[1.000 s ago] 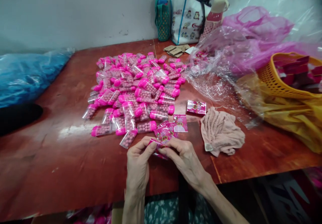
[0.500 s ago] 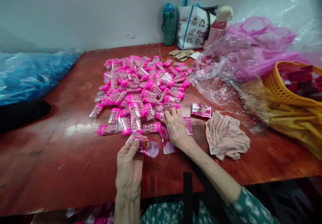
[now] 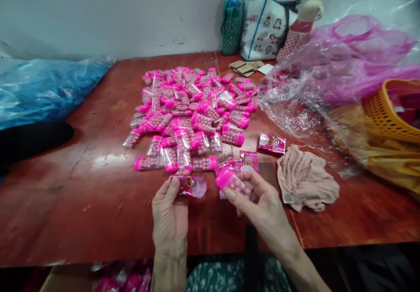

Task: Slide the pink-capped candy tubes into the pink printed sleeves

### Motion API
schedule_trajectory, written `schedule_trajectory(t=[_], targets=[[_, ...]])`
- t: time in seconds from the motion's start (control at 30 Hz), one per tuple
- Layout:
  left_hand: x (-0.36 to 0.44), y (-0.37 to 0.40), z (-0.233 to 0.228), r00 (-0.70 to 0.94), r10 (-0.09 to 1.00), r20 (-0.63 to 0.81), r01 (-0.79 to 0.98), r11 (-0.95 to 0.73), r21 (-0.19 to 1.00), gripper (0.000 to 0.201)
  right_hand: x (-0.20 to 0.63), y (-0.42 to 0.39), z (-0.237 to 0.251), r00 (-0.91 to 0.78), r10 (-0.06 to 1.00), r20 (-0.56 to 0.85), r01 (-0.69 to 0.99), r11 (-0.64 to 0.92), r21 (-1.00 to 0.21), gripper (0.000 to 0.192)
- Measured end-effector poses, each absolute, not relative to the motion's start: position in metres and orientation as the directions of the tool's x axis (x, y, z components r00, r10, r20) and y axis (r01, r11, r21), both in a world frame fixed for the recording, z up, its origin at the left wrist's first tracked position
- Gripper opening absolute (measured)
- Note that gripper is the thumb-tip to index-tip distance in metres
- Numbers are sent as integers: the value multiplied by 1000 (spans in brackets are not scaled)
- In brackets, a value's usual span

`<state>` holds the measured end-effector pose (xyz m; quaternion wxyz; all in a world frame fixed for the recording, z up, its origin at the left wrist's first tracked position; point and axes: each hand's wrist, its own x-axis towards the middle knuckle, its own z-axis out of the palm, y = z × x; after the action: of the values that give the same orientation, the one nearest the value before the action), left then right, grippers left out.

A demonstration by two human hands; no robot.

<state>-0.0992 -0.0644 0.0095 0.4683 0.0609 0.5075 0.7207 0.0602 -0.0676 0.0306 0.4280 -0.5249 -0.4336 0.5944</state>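
My left hand [image 3: 170, 215] pinches a printed plastic sleeve [image 3: 196, 187], pink with a clear end, between thumb and fingers above the front of the table. In my right hand [image 3: 264, 202] is a clear candy container [image 3: 231, 182] with a bright pink cap, full of pink balls, tilted with the cap toward the left. Beneath it lie several loose sleeves [image 3: 249, 161], partly covered by the container and fingers. A large pile of similar candy containers [image 3: 203, 121] spreads over the table beyond both hands. Right of the loose sleeves is a stack of sleeves [image 3: 271, 144].
A crumpled beige cloth [image 3: 305, 178] lies to the right. Beyond it are clear and pink plastic bags [image 3: 354, 69] and a yellow basket [image 3: 377, 112]. A blue plastic bag [image 3: 52, 91] fills the left side. A tote bag [image 3: 262, 29] stands against the wall.
My right hand has taken a candy container from the pile's near edge and drawn it back toward me. My left hand still holds the sleeve. The view has shifted slightly.
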Motion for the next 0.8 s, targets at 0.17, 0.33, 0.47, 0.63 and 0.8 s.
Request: schedule_trajectory(t=[0.17, 0.33, 0.47, 0.63, 0.8], targets=[[-85, -66, 13, -548, 759, -350, -581, -44, 813, 12, 52, -77, 30, -140, 954, -264, -4, -268, -964, 19], [-75, -66, 13, -512, 831, -217, -499, -82, 863, 10, 60, -76, 32, -221, 941, -257, 119, -236, -965, 12], [-64, -64, 14, -495, 827, -266, -538, -51, 842, 26, 62, -76, 32, -305, 915, -265, 102, -245, -964, 15], [-50, -64, 16, -461, 842, -281, -585, -50, 810, 44, 57, -77, 27, -255, 936, -244, 142, -213, -967, 16], [-49, -65, 13, -368, 871, -326, -617, 33, 786, 32, 52, -83, 21, -183, 975, -129, 181, -95, -979, 14]])
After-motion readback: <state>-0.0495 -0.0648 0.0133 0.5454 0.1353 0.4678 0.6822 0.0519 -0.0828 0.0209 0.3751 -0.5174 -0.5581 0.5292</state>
